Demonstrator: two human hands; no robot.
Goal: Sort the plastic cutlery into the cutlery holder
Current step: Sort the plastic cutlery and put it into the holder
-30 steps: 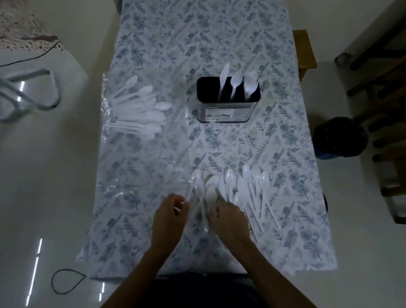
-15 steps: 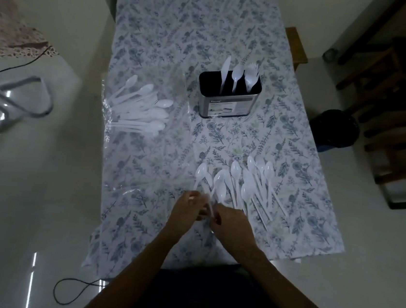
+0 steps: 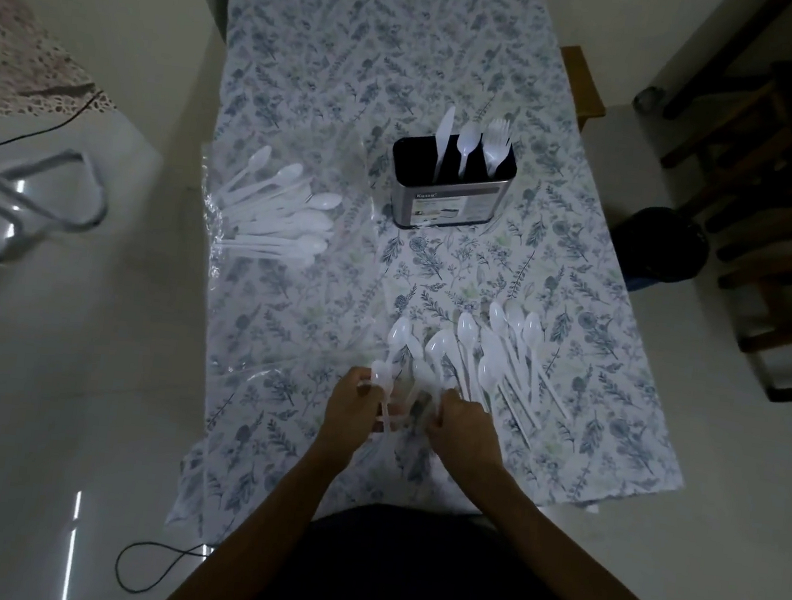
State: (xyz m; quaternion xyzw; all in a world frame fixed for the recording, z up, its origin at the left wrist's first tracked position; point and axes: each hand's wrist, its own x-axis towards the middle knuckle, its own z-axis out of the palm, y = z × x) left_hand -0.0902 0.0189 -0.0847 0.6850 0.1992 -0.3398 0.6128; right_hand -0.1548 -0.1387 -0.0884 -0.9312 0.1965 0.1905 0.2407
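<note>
Now gathering: left hand [image 3: 356,406] and right hand [image 3: 461,423] grip spoons [image 3: 406,389]; next, carry to cutlery holder [image 3: 450,192].

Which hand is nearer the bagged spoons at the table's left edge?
Left. The left hand sits below and right of the bagged spoons; the right hand is farther right, beside the loose spoons.

Dim room, glossy pale floor [image 3: 53,384], dark wooden chairs [image 3: 790,196] at right

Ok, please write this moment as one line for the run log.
left hand: grips white plastic spoons | right hand: grips same bunch | black-and-steel cutlery holder: knife, spoon, forks upright | step: gathering
</note>
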